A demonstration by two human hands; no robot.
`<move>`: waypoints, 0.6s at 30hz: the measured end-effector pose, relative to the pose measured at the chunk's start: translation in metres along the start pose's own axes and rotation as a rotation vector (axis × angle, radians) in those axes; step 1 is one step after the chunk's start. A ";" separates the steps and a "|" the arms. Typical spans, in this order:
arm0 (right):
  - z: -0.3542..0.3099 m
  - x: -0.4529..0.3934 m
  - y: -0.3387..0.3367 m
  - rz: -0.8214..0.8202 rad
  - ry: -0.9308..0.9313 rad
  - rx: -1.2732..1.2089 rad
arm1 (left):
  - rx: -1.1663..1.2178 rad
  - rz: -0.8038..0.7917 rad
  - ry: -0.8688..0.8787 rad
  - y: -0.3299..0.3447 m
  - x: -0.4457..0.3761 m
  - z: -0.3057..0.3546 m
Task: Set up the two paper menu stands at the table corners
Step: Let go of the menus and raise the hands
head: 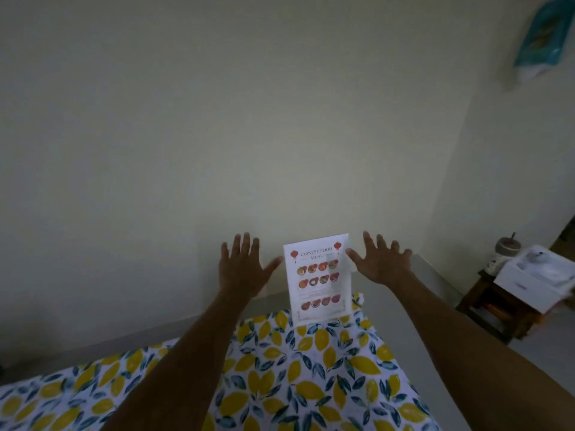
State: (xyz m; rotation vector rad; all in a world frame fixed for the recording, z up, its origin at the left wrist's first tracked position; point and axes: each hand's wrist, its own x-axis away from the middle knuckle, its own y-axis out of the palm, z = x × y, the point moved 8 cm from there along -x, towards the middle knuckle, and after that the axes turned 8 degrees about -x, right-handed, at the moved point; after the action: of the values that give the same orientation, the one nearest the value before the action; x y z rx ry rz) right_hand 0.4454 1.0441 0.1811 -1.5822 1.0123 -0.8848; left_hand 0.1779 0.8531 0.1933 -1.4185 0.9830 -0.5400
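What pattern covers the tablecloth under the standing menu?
Yellow lemons with dark blue-green leaves on white cover the tablecloth, seen in the head view.

White box point(529, 283) on wooden stool point(488, 301)

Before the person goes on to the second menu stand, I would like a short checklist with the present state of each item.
1. Menu stand stands upright: ok.
2. It sits at the far corner of the table, on the lemon-print tablecloth: ok.
3. Printed side faces the person: ok, the title and dish photos show.
4. Left hand is off the stand, fingers spread: ok.
5. Right hand is off the stand: cannot tell; its thumb is very near the edge.
6. Second stand located: cannot tell; none in view.
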 end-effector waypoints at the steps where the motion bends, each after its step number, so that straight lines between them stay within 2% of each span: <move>1: -0.015 0.013 -0.011 0.015 -0.014 -0.012 | -0.003 0.006 0.007 -0.015 0.007 -0.010; 8: -0.115 0.128 -0.062 0.096 -0.072 -0.012 | 0.000 0.087 0.024 -0.099 0.077 -0.108; 18: -0.301 0.278 -0.074 0.118 -0.219 -0.012 | -0.062 0.096 -0.044 -0.163 0.207 -0.296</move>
State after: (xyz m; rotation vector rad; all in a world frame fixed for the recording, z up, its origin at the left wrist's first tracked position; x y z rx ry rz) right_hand 0.2900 0.6887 0.3336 -1.5737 0.9452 -0.6114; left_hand 0.0830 0.4969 0.3376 -1.4243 1.0345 -0.4098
